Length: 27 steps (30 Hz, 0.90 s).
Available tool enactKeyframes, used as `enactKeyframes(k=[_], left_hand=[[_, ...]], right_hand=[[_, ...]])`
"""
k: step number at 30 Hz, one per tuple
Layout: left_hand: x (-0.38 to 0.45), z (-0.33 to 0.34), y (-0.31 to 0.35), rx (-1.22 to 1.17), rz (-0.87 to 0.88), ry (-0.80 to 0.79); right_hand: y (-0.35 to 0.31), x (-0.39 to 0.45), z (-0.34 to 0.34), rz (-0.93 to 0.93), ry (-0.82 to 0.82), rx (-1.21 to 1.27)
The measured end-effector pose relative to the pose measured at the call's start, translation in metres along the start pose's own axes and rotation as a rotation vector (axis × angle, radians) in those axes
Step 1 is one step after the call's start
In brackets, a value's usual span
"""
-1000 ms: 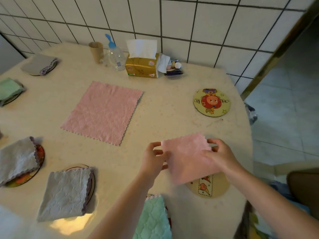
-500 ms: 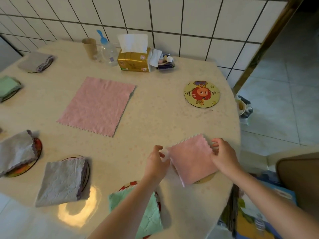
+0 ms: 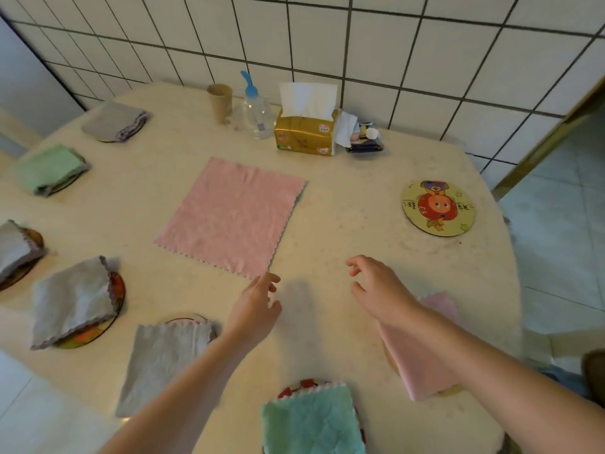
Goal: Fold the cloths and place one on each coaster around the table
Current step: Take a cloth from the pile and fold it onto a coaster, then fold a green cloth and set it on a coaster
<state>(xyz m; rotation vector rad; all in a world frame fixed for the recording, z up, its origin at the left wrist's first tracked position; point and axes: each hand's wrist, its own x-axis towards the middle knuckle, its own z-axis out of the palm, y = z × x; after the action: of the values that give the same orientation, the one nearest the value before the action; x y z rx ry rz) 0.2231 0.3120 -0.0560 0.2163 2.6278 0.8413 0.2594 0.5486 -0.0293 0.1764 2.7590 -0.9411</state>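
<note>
Both hands off folded pink cloth (image 3: 422,355) since prev frame; L hand (image 3: 253,311) & R hand (image 3: 379,290) fingers relaxed, empty, nearer flat pink cloth (image 3: 229,217)

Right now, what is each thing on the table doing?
Left hand: open, holding nothing.
Right hand: open, holding nothing.
Big pink cloth: spread flat, unfolded.
Small pink cloth: folded, on a coaster.
Apple coaster: bare, no cloth.
Teal cloth: folded, on a coaster.
Tissue box: open, tissue sticking up.

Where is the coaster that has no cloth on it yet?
The bare coaster lies on the table's far right side, right of the unfolded pink cloth.
</note>
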Motion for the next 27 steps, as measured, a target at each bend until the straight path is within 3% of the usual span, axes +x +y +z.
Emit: enactKeyframes(k=[5, 9, 14, 16, 22, 27], left_hand=[[0.042, -0.069, -0.071, 0.304, 0.147, 0.034], [0.074, -0.106, -0.119, 0.512, 0.365, 0.013], [0.104, -0.142, -0.169, 0.651, 0.483, -0.040], [0.112, -0.151, -0.185, 0.655, 0.498, -0.050], [0.131, -0.155, -0.185, 0.720, 0.563, -0.050], [0.141, -0.151, -0.176, 0.766, 0.543, -0.043]], right_hand=[[-0.062, 0.052, 0.043, -0.079, -0.065, -0.072], [-0.108, 0.081, 0.081, -0.102, -0.121, -0.157], [-0.134, 0.093, 0.125, -0.180, -0.111, -0.631], [-0.141, 0.094, 0.136, -0.182, -0.035, -0.747], [-0.150, 0.104, 0.142, -0.153, 0.026, -0.810], [-0.160, 0.126, 0.132, 0.032, 0.021, -0.650]])
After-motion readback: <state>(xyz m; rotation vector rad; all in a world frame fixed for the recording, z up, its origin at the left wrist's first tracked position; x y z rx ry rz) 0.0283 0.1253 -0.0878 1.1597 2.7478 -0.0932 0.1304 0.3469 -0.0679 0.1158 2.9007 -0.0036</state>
